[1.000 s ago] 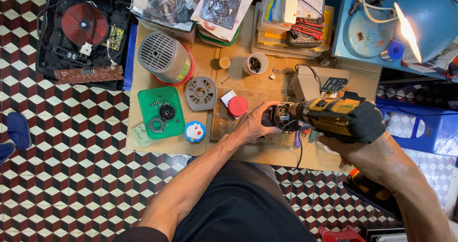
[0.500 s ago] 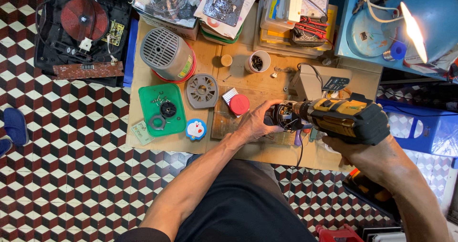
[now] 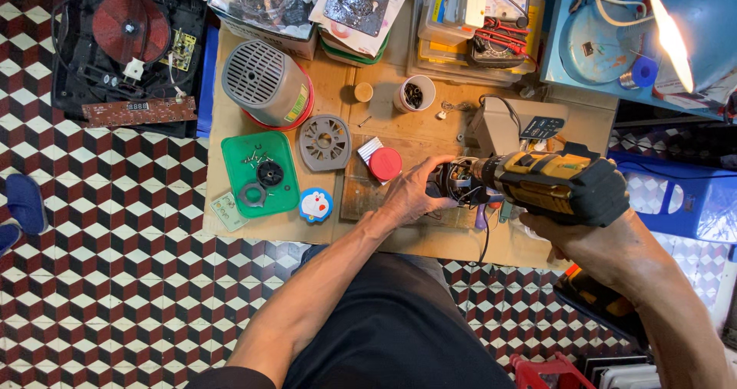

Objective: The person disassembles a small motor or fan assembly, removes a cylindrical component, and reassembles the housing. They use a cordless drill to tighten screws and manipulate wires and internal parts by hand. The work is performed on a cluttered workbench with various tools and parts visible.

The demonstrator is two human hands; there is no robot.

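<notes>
While the left hand clasps a small motor, right hand gripping yellow drill — green tray holding screws, rings, white cup of dark bits.

Both forearms are left bare; no gloves are worn on the left hand or right hand, and dark trousers are seen.

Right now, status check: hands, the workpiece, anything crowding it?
Left hand clamped on small motor. Right hand grips yellow-and-black cordless drill, nose at the motor. Red cap and wooden board close by the left hand.
</notes>
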